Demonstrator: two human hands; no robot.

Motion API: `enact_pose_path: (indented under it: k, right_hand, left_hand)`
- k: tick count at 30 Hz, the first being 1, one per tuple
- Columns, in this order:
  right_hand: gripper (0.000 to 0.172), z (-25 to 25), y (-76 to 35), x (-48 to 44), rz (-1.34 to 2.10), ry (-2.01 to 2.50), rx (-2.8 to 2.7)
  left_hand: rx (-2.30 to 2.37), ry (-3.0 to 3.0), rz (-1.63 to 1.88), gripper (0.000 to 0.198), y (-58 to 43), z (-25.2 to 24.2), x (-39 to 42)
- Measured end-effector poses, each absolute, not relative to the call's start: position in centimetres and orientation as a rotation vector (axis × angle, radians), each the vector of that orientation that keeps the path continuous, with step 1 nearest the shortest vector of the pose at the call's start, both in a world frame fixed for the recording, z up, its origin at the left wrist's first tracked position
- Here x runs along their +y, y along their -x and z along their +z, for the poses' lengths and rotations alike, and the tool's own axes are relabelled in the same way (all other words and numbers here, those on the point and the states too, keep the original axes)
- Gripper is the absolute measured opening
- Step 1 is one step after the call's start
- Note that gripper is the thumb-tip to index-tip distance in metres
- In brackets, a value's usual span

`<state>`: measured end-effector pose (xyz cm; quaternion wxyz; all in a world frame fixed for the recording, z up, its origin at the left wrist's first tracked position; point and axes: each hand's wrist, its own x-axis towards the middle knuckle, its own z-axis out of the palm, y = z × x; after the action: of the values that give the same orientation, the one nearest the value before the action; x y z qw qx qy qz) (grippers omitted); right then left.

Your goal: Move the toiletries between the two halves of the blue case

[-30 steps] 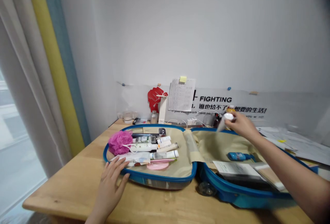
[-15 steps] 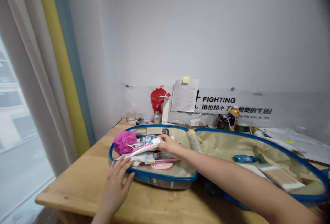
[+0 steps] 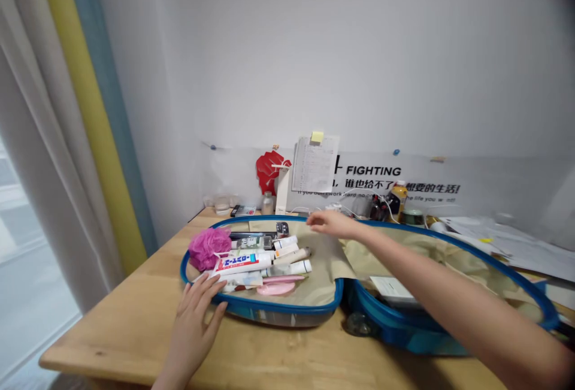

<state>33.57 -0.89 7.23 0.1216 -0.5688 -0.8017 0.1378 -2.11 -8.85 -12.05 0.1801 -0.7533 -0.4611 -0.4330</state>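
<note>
A blue-rimmed suitcase (image 3: 335, 305) lies unfolded on the table. In its left half are a white toothpaste tube (image 3: 242, 262), a pink bath puff (image 3: 209, 247), several white tubes (image 3: 287, 269) and a flat pink item (image 3: 275, 289). My left hand (image 3: 200, 306) rests at the near left rim, fingers spread and holding nothing. Above the back of the case, near the fold, hovers my right hand (image 3: 330, 223), its fingers loosely bent with nothing visible in them. My right forearm covers part of the case's right half.
A white packet (image 3: 393, 288) lies in the right half. Behind the case stand a small bottle (image 3: 268, 203), a yellow-capped bottle (image 3: 398, 197) and a green jar (image 3: 412, 217). Papers (image 3: 516, 246) spread at the right. A curtain (image 3: 85, 108) hangs on the left.
My right hand has let go of the toothpaste tube, which now lies among the other tubes. That hand has moved up and to the right. My left hand stays by the rim.
</note>
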Motion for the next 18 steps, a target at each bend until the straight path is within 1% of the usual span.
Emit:
enact_pose_path:
  k: [2, 4, 7, 9, 13, 16, 18]
  right_hand:
    - [0.027, 8.3, -38.5, -1.5, 0.363, 1.822, -2.353]
    - [0.029, 8.1, -43.1, -2.9, 0.394, 2.008, -2.369]
    - [0.037, 6.2, -48.0, -5.6, 0.518, 2.243, -2.391]
    - [0.048, 4.6, -50.0, -7.3, 0.567, 2.335, -2.397]
    - [0.069, 2.5, -52.2, -9.4, 0.547, 2.421, -2.403]
    - [0.074, 2.0, -53.0, -10.0, 0.516, 2.424, -2.424]
    - [0.073, 1.7, -53.3, -10.1, 0.498, 2.377, -2.455]
  left_hand:
    - [-1.291, 2.129, -1.219, 0.034, 2.1, -12.1, -8.8]
    - [-1.278, 2.126, -1.218, 0.034, 2.2, -12.2, -8.8]
    - [-1.267, 2.122, -1.228, 0.034, 2.2, -12.3, -8.7]
    - [-1.267, 2.127, -1.234, 0.034, 2.2, -12.3, -8.7]
    - [-1.277, 2.124, -1.233, 0.034, 2.3, -12.2, -8.7]
    - [-1.273, 2.118, -1.24, 0.034, 2.4, -12.3, -8.7]
    - [-1.273, 2.118, -1.241, 0.035, 2.5, -12.4, -8.7]
